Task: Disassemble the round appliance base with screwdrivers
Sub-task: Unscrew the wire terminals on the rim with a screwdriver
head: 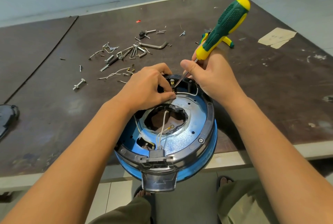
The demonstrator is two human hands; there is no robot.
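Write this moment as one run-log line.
right hand: grips screwdriver, tip at terminal inside appliance base | left hand: pinches white wire there | table: loose screws

Left hand (149, 86) and right hand (211, 77), both curled

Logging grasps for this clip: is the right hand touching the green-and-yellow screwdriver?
Touching. The head view shows the right hand pinching the green-and-yellow screwdriver by its metal shaft, just below the yellow collar; the handle sticks up above the hand.
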